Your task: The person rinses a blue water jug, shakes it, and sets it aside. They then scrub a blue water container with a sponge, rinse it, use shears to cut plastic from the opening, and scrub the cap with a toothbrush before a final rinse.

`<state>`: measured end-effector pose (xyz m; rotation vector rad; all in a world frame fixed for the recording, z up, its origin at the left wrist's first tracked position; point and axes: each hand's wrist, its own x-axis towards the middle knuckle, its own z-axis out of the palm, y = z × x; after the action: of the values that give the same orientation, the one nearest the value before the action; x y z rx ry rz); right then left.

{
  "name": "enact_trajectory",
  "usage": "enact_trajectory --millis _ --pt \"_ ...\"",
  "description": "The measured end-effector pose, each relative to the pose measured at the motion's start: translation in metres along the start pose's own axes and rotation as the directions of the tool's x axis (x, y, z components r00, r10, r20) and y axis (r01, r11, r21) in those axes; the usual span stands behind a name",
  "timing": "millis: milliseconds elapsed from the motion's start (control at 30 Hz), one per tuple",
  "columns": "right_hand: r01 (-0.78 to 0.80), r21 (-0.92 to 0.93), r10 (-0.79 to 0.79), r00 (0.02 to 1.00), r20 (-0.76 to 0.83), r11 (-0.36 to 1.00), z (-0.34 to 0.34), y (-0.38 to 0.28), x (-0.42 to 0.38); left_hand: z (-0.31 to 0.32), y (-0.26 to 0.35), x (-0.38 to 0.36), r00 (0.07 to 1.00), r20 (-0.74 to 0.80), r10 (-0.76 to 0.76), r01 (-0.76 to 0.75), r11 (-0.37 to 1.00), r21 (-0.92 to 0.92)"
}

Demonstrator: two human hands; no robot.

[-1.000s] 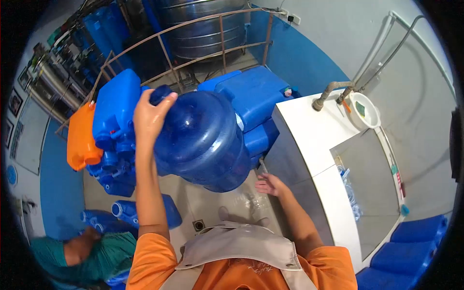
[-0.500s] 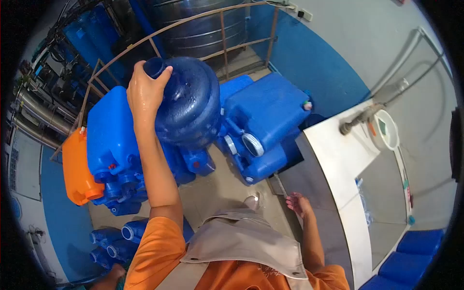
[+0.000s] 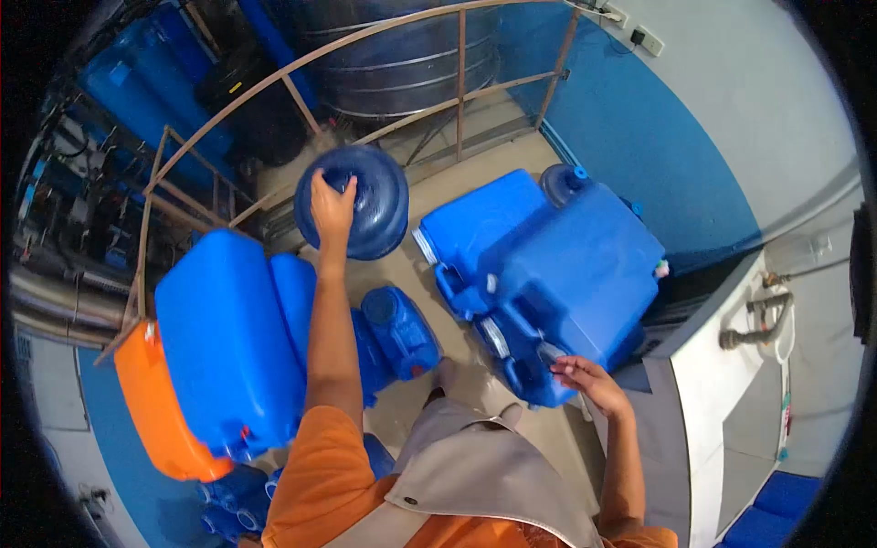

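Round bottle (image 3: pixel 361 201) lower now under left hand (image 3: pixel 331 203), blue jerrycans (image 3: pixel 557 265) alongside.

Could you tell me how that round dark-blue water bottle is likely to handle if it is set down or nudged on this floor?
The round bottle is probably light, likely empty, since the left hand alone holds it at arm's length. Its curved, ribbed body looks rigid rather than floppy. Laid on its side it could well roll across the bare floor; upright it should stand.
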<state>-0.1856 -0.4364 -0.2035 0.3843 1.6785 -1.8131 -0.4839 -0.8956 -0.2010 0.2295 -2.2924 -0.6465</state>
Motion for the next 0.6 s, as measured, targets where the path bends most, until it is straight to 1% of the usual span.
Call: enact_trajectory --millis 67,133,200,267,300,333,367,400,433,467,500,567,600 --pt "-0.035 -0.002 0.035 0.999 0.009 0.999 0.022 -0.034 0.030 0.039 -0.049 -0.005 0.974 0.139 -0.177 0.170 0.984 0.059" --pt "-0.054 -0.062 0.057 0.997 0.052 0.997 0.038 -0.057 0.063 0.079 -0.105 -0.019 0.922 0.230 -0.312 0.287 0.948 0.139" --pt "-0.030 -0.049 0.030 1.000 -0.005 0.998 0.041 -0.073 0.091 0.121 -0.171 -0.039 0.901 0.255 -0.351 0.318 0.934 0.164" --pt "-0.011 0.045 0.016 0.995 -0.101 0.999 0.043 -0.092 0.113 0.156 -0.228 -0.065 0.878 0.266 -0.397 0.355 0.915 0.194" --pt "0.010 0.056 0.000 0.986 -0.167 0.998 0.037 -0.093 0.121 0.169 -0.249 -0.075 0.874 0.279 -0.397 0.354 0.915 0.192" --pt "0.054 0.031 -0.046 0.975 -0.216 0.998 0.032 -0.092 0.130 0.181 -0.268 -0.087 0.852 0.277 -0.444 0.394 0.893 0.217" --pt "0.066 0.044 -0.051 0.960 -0.275 0.997 0.027 -0.093 0.136 0.192 -0.286 -0.100 0.827 0.274 -0.491 0.434 0.867 0.244" --pt "0.077 0.054 -0.055 0.942 -0.331 0.996 0.022 -0.095 0.142 0.204 -0.308 -0.115 0.820 0.289 -0.495 0.436 0.866 0.245" --pt "0.107 0.079 -0.071 0.927 -0.370 0.991 0.016 -0.092 0.147 0.215 -0.329 -0.129 0.806 0.264 -0.530 0.468 0.844 0.264" --pt "0.097 0.079 -0.060 0.924 -0.378 0.992 0.011 -0.090 0.152 0.224 -0.342 -0.140 0.792 0.238 -0.562 0.498 0.820 0.281" --pt "0.114 0.071 -0.073 0.898 -0.434 0.991 0.006 -0.089 0.155 0.227 -0.347 -0.146 0.786 0.250 -0.565 0.498 0.819 0.284" --pt "0.144 0.060 -0.092 0.848 -0.521 0.988 -0.001 -0.085 0.160 0.227 -0.355 -0.156 0.611 0.231 -0.758 0.688 0.652 0.319" --pt "0.130 0.063 -0.079 0.852 -0.518 0.990 -0.003 -0.084 0.164 0.241 -0.398 -0.171 0.621 0.247 -0.744 0.710 0.668 0.224"
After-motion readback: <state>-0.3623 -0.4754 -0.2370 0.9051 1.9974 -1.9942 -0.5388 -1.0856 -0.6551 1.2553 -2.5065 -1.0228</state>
